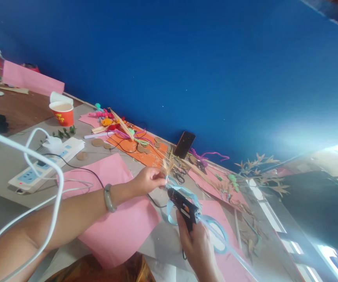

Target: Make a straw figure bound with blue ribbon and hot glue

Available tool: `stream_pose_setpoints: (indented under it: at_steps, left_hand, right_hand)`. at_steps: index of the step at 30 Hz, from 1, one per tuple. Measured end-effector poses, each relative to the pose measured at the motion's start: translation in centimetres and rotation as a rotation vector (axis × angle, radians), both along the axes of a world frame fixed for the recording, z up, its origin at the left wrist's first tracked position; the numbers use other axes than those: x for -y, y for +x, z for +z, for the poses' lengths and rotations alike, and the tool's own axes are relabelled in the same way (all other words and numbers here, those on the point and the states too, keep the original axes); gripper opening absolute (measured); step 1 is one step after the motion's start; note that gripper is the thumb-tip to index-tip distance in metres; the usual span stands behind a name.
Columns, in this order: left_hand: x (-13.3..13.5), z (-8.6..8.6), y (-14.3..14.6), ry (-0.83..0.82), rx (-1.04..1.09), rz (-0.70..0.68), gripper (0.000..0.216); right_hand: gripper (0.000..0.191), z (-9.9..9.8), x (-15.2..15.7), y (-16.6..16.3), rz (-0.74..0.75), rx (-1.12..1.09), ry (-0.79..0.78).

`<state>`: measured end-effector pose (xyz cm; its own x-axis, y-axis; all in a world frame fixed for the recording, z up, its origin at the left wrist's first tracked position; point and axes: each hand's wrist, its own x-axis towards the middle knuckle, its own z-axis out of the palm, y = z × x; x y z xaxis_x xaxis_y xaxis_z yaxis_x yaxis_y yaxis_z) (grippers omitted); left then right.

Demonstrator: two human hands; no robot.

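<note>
My left hand [151,181], a stone bangle on its wrist, pinches a small bunch of dried straw [168,166] with its tips pointing up. A light blue ribbon [171,213] hangs from the bunch and loops towards a ribbon roll [219,239] on the table. In my right hand [196,244] is a black glue gun [183,205], its nozzle close below the left fingertips. A long clear glue stick [230,248] sticks out of its back. I cannot tell whether the nozzle touches the ribbon.
Pink paper sheets [119,231] lie under my arms. A white power strip [45,166] with cables is at left, near a red paper cup [63,115]. Scissors [180,176], a phone [184,144], orange paper [148,156] and craft bits line the blue wall [169,70].
</note>
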<state>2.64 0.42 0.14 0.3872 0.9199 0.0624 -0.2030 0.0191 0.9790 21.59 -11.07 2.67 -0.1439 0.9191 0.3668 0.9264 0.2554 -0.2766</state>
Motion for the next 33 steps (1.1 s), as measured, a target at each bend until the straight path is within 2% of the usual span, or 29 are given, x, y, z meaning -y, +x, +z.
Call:
stream_pose_setpoints:
  at_steps: [19,33]
  left_hand:
    - [0.16,0.29,-0.25,0.068,-0.028,-0.010,0.008]
    - [0.16,0.27,-0.28,0.089,-0.095,0.010,0.010]
  right_hand:
    - [0.049,-0.40,0.12,-0.14,-0.061,0.030,0.009]
    - [0.045,-0.35,0.13,-0.28,-0.031,-0.023,-0.018]
